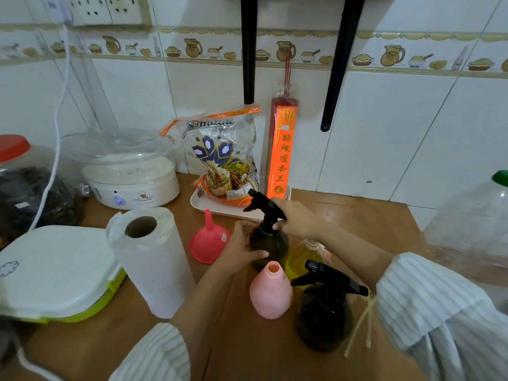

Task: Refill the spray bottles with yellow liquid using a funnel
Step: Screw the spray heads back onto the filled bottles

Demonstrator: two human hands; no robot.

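Note:
A dark spray bottle (270, 242) stands mid-table with its black trigger head on. My left hand (240, 250) holds its round body from the left. My right hand (295, 220) grips the neck just under the trigger head. A pink funnel (209, 240) lies mouth down to the left of it. An open pink bottle (270, 291) without a cap stands in front. A second dark spray bottle (324, 312) with its trigger head stands nearer, to the right. A bottle of yellow liquid (298, 257) shows behind my right forearm, partly hidden.
A paper towel roll (151, 259) stands left of the bottles. A white and green lidded box (55, 273), a white steamer (129, 171) and a red-lidded jar (24, 182) fill the left side. A rice bag (222, 158) on a tray and an incense pack (281, 152) stand at the back. A large clear jug (472, 224) sits right.

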